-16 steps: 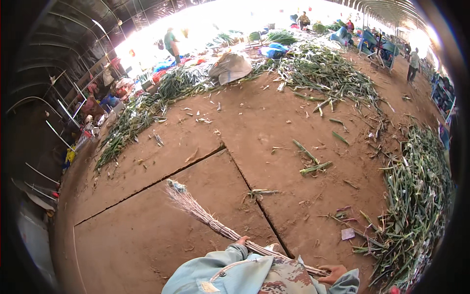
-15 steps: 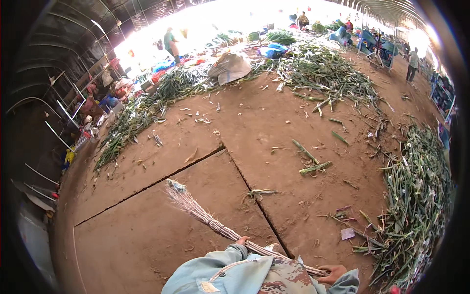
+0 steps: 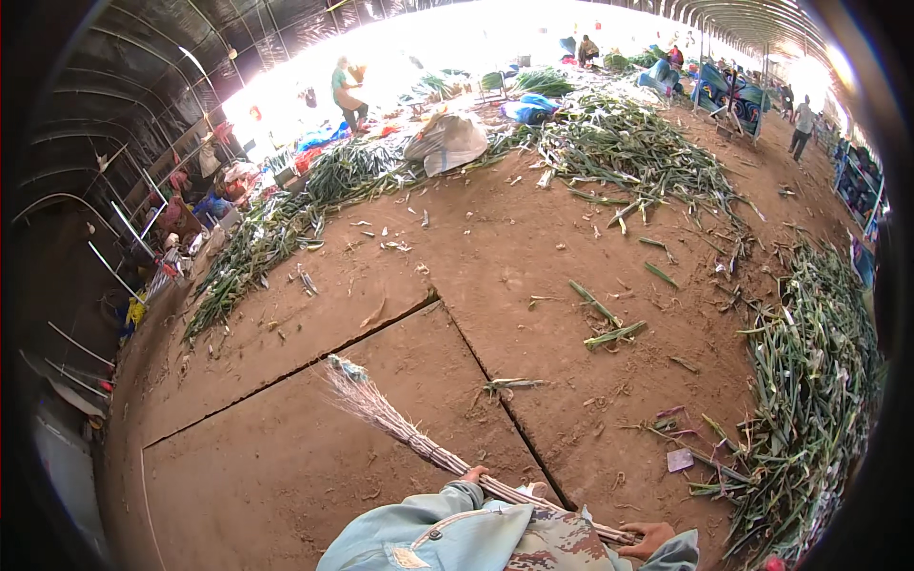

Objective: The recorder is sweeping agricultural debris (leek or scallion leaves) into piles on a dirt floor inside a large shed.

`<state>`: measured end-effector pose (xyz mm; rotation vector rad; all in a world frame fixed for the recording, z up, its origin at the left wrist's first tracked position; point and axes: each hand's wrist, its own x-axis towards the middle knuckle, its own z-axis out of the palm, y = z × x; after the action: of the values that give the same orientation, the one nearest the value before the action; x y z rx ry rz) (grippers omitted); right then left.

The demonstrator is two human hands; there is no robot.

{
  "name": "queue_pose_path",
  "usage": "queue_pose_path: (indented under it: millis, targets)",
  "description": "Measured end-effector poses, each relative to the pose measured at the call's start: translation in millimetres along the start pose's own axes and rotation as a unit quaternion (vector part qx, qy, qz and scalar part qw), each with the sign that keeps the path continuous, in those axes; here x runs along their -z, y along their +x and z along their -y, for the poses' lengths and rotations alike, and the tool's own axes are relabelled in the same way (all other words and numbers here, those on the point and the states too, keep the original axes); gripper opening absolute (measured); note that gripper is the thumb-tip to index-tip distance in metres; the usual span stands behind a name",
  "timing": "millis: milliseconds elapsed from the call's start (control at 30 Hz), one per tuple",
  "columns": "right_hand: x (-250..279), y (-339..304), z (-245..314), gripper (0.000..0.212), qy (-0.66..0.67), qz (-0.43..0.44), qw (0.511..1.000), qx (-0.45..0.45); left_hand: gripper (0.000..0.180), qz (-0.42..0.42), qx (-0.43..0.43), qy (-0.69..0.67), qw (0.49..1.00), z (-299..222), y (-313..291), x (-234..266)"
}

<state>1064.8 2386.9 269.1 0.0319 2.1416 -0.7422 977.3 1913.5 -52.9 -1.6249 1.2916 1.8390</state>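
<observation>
A long twig broom slants across the front of my body, its bristly head out to the left over the brown floor. Partway along the bundled stalks, my left hand is wrapped round the handle. At the handle's right end, my right hand grips it close to my waist, its fingers partly hidden. Something bluish is caught in the tip of the bristles. Loose green leaf scraps lie on the floor just past the broom.
Piles of green leafy stalks lie along the right, at the far middle and far left. A pale sack sits among them. Dark seams cross the floor. Several people are in the background.
The broom and both hands have barely shifted. In the background, the person at the far left has turned and changed arm position.
</observation>
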Motion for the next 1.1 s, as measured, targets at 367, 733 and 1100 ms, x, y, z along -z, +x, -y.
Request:
queue_pose_path:
  millis: [367,733,1100]
  targets:
    - [2,0,1,0.067,-0.003,0.001,1.000,0.000,0.034,-0.024,0.012,0.012,1.000,-3,-8,2]
    - [1,-4,-6,0.068,0.004,-0.004,1.000,-0.011,0.029,0.087,0.047,-0.054,0.994,-8,-44,-16]
    - [5,-3,-8,0.068,0.006,-0.003,1.000,-0.008,0.042,0.059,0.052,0.006,0.997,2,-3,-14]
